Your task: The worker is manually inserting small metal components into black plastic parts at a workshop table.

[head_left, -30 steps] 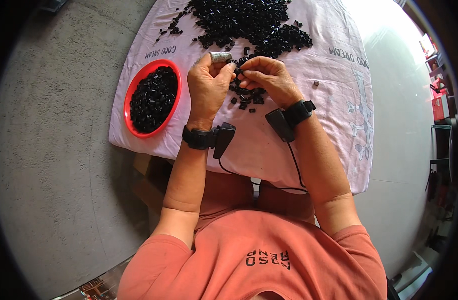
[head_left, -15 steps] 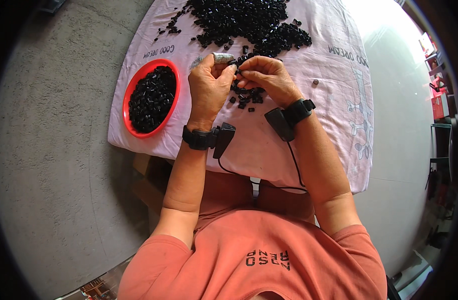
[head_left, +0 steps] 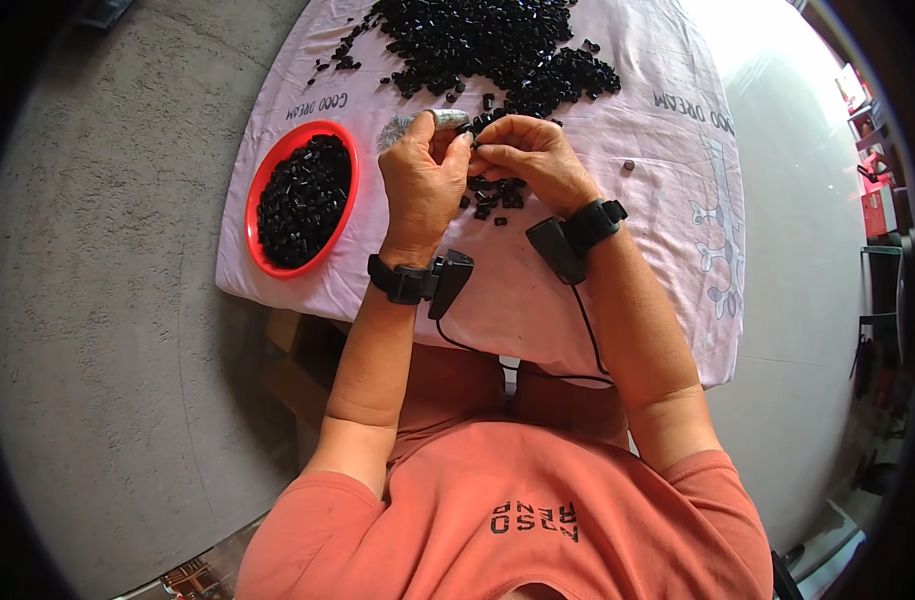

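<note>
My left hand (head_left: 420, 195) is closed in a pinch, its index finger wrapped in a silvery-grey covering. A grey, fuzzy-looking clump (head_left: 394, 130) shows behind its knuckles; what it is I cannot make out. My right hand (head_left: 540, 160) pinches too, its fingertips meeting the left ones at a small black piece (head_left: 475, 143) mostly hidden by the fingers. Similar loose black pieces (head_left: 498, 195) lie on the cloth just under and in front of the hands. To the left, a red round bowl (head_left: 352, 200) holds many more of them.
A large heap of black pieces (head_left: 478, 45) covers the far part of the table, over a pale pink printed cloth (head_left: 668, 290). One lone piece (head_left: 629, 165) lies to the right. A black cable (head_left: 558, 376) runs between the wrist-worn devices near the table's front edge.
My left hand has turned slightly and shifted a little, showing more of the grey clump. Both hands keep pinching at the same place.
</note>
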Action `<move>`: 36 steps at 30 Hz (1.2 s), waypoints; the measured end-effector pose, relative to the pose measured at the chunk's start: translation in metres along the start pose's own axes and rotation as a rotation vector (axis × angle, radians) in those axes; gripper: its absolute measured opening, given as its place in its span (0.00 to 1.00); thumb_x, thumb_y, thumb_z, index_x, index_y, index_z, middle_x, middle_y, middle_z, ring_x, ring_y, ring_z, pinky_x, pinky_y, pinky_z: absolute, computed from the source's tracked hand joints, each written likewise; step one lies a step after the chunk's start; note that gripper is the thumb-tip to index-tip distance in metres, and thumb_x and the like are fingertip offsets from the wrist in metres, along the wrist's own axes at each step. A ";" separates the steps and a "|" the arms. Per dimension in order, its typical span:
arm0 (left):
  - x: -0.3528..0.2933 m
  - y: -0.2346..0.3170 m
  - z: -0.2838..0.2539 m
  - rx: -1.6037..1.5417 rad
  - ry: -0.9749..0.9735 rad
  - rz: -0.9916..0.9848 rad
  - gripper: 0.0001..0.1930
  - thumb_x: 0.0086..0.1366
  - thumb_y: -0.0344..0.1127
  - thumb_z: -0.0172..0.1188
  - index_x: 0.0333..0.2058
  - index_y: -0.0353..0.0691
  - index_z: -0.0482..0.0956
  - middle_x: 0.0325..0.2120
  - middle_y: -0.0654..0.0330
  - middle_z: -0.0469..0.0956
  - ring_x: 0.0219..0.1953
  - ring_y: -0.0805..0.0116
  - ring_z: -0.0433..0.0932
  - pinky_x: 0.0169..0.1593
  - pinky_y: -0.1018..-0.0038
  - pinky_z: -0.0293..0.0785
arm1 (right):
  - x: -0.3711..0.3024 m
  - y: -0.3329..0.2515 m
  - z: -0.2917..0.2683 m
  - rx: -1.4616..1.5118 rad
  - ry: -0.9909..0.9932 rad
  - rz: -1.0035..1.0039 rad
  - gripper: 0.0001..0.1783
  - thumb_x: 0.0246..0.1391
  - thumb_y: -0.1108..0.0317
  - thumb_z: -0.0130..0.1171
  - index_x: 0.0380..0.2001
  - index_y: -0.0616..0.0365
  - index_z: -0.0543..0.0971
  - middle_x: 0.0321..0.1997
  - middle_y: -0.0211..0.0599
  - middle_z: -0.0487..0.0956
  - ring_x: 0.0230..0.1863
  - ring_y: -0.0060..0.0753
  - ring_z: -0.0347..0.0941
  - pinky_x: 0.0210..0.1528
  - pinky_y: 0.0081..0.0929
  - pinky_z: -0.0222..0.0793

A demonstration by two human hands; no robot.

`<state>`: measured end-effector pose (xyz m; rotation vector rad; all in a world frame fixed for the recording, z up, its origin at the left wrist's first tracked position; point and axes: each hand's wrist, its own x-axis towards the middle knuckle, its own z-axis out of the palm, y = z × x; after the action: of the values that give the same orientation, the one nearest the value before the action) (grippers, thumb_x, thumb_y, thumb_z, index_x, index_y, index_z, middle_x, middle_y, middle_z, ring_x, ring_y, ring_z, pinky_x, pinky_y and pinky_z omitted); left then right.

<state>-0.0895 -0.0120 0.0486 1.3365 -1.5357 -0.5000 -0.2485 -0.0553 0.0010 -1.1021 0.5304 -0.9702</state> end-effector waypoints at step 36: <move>0.000 0.008 -0.002 -0.063 -0.037 -0.024 0.06 0.62 0.20 0.60 0.38 0.32 0.80 0.29 0.58 0.85 0.30 0.75 0.84 0.34 0.77 0.82 | 0.001 0.002 0.000 -0.079 -0.003 -0.005 0.08 0.62 0.73 0.60 0.44 0.62 0.81 0.40 0.34 0.84 0.41 0.24 0.83 0.42 0.17 0.80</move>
<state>-0.0921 -0.0089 0.0561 1.3055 -1.5229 -0.5865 -0.2474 -0.0561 -0.0006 -1.1762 0.5676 -0.9583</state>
